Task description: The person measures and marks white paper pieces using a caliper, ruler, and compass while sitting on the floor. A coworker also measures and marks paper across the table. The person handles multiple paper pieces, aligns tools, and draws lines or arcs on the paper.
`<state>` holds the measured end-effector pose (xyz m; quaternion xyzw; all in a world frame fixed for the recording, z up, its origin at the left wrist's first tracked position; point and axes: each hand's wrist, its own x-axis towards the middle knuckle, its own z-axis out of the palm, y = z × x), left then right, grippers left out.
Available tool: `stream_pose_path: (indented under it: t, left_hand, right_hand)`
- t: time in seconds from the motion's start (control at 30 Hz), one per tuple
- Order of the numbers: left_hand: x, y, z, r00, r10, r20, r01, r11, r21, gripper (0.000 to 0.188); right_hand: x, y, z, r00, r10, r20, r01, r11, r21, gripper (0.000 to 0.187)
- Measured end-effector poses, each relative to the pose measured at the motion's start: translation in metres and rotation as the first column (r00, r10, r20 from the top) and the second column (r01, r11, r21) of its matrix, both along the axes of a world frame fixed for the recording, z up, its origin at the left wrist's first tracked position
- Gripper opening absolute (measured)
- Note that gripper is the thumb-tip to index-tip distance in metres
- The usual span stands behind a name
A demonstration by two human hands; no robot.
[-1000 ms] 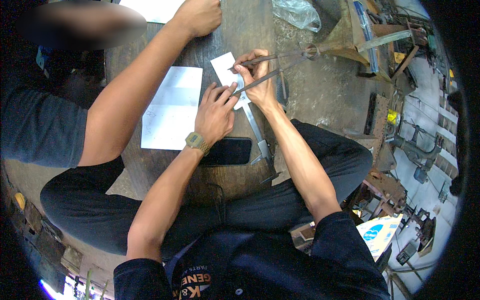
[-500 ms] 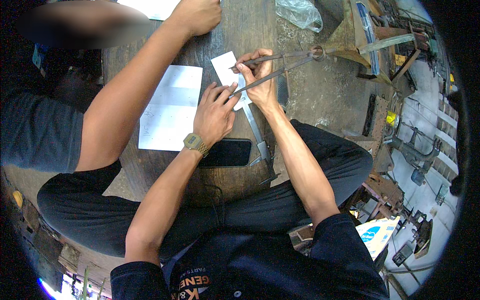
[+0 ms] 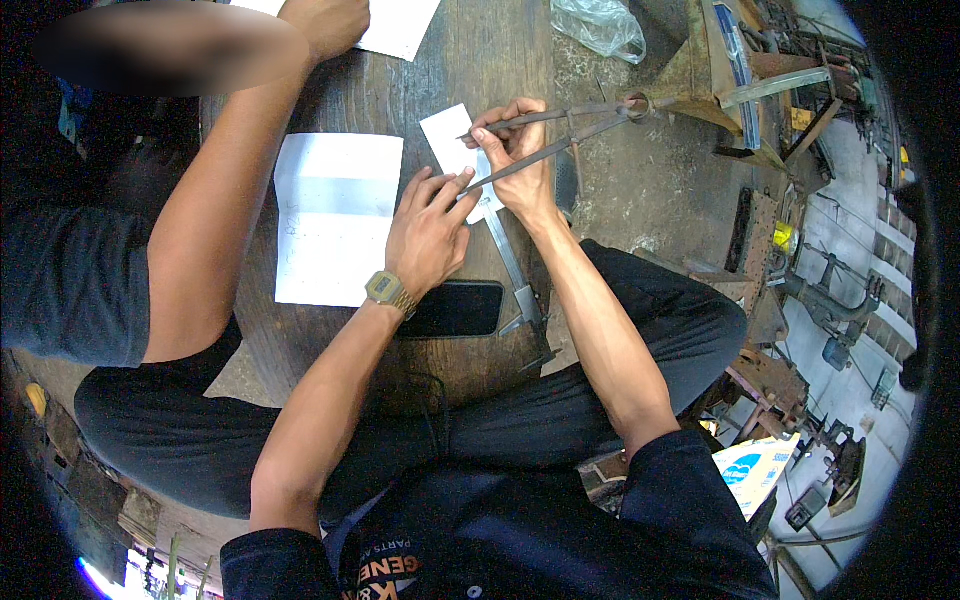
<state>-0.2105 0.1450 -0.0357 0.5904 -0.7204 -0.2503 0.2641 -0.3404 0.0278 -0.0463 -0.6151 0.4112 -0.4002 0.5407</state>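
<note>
Right hand: reaching forward from a long bare forearm, fingers curling around the two slim legs of a grey metal spring divider, pinching them together near their points; the legs are running up and to the right to a round hinge ring beside a rusty steel vise. The divider points are resting over a small white paper card, which is lying on the worn dark wooden bench top, towards its far middle part. Left hand: lying palm down, fingers spread slightly and extending forward, fingertips pressing on the near edge of the card and on the upper end of a long steel vernier caliper, holding nothing closed in its grasp; a gold-coloured metal wristwatch is sitting on the wrist. The caliper is lying flat on the bench, running from under the hands down to the bench's near edge. A black rectangular phone is lying face down just beside the watch, touching the caliper's left side or nearly so. A larger white paper sheet is lying left of the hands. Another person's bare forearm is stretching across the bench's left side, its hand resting on a further white sheet. A crumpled clear plastic bag is lying at the far edge.
</note>
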Motion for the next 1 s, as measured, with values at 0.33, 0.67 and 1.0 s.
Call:
stream_pose_path:
  t: [0.33, 0.67, 1.0]
  left_hand:
    - [0.001, 0.000, 0.001, 1.000, 0.003, -0.007, -0.003, 1.000, -0.013, 0.053]
    - [0.001, 0.000, 0.000, 1.000, 0.005, -0.013, -0.005, 1.000, -0.014, 0.053]
    - [0.000, 0.000, 0.001, 1.000, 0.011, -0.018, -0.011, 1.000, -0.017, 0.052]
  right_hand:
    - [-0.001, -0.001, -0.002, 0.999, 0.010, 0.042, -0.011, 1.000, 0.019, 0.035]
    - [-0.003, -0.005, -0.001, 0.998, 0.038, -0.051, -0.036, 0.999, 0.038, 0.033]
    - [0.001, -0.008, 0.010, 0.974, 0.064, -0.216, -0.081, 0.994, -0.072, 0.029]
